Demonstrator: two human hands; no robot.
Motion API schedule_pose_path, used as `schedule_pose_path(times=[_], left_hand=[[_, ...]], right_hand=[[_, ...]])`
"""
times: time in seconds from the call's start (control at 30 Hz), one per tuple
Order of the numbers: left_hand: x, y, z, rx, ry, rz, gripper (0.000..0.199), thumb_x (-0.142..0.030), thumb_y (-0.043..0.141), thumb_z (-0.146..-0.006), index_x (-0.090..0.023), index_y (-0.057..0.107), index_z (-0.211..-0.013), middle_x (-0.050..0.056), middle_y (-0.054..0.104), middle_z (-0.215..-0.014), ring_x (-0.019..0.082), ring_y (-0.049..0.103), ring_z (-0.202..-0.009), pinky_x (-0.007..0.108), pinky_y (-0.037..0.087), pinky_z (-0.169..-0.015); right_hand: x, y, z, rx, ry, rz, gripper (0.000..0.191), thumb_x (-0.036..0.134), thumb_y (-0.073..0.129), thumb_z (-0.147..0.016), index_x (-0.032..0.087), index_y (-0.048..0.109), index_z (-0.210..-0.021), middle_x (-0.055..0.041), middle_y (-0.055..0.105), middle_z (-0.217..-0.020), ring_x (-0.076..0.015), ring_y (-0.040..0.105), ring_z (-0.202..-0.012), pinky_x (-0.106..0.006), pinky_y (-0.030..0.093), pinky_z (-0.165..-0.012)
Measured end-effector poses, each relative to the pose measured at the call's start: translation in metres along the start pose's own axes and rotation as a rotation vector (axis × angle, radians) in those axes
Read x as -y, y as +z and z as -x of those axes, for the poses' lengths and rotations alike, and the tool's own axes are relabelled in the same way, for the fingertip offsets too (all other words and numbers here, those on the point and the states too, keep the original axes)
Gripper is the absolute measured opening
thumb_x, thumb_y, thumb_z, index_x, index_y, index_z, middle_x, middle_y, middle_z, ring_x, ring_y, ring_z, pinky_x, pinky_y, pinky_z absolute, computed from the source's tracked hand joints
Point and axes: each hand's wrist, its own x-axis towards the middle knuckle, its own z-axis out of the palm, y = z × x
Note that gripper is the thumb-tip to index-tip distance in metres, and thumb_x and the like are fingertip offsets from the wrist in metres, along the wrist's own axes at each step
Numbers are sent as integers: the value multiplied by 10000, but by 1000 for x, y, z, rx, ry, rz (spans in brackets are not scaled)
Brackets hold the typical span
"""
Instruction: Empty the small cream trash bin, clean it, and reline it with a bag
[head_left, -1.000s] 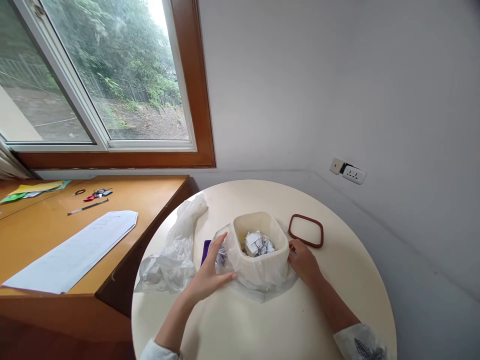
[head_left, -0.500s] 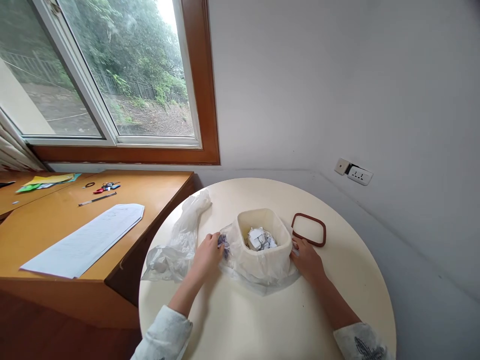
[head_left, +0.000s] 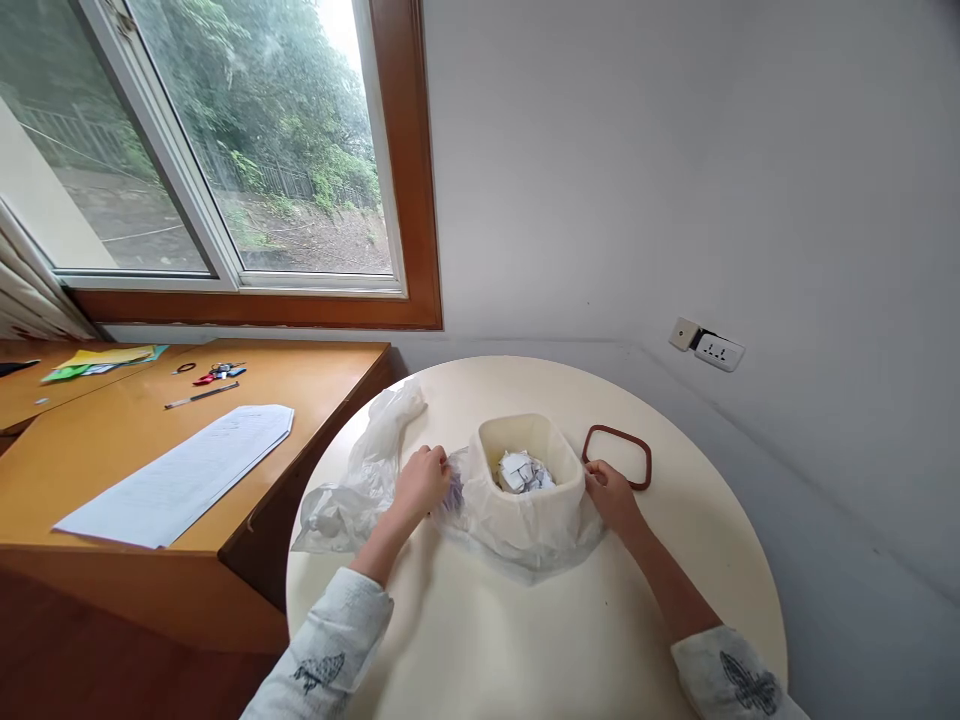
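A cream bin (head_left: 525, 427) stands on the round table, with crumpled white paper (head_left: 523, 472) inside. A translucent plastic bag (head_left: 536, 545) lines it, folded over the rim and spread around its base. At the bin's left, my left hand (head_left: 422, 482) pinches the edge of the bag, beside a purplish bunched part. My right hand (head_left: 609, 492) has its fingers closed on the bag at the right side of the rim. A brown rounded frame (head_left: 643, 465) lies just behind my right hand.
Another crumpled clear bag (head_left: 352, 490) lies on the round table's left side. The wooden desk (head_left: 322, 385) at left holds paper sheets (head_left: 187, 470), a pen (head_left: 201, 396) and keys (head_left: 223, 371). Sockets (head_left: 718, 351) are on the wall.
My left hand has moved up and slightly away from the viewer. My right hand has shifted a little up along the bin's side. The view has turned slightly left.
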Motion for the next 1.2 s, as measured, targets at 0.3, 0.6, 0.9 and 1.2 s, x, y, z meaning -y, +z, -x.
schedule_pose_path(times=[0.3, 0.6, 0.9, 1.2], left_hand=[[-16, -54, -8, -122, 109, 456, 124, -319, 376, -808, -208, 420, -774, -25, 556, -632, 127, 516, -550, 233, 377, -529], [-9, -90, 15, -100, 204, 835, 180, -348, 539, -763, -206, 433, -794, -39, 551, -645, 67, 450, -440, 176, 341, -428], [14, -127, 11, 7, 199, 575, 296, -397, 593, -717, -219, 483, -925, 16, 598, -798, 81, 463, -500, 172, 320, -406], [18, -167, 13, 249, 279, 335, 284, -343, 541, -737, -252, 569, -1004, 50, 603, -1018, 146, 554, -674, 249, 449, -556]], right_hand=[[53, -24, -13, 41, -11, -359, 321, 467, 606, -674, 207, 515, -838, -3, 612, -732, -140, 540, -602, -241, 406, -542], [77, -61, 7, -2, 45, -513, 303, 434, 671, -632, 248, 523, -821, 39, 587, -743, -89, 438, -502, -200, 319, -415], [72, -104, 8, -69, 14, -487, 298, 394, 708, -615, 235, 566, -823, 10, 607, -744, -107, 492, -562, -212, 352, -460], [78, -111, -1, 10, 56, -768, 273, 314, 701, -614, 247, 561, -839, 20, 566, -675, -115, 498, -564, -218, 384, -470]])
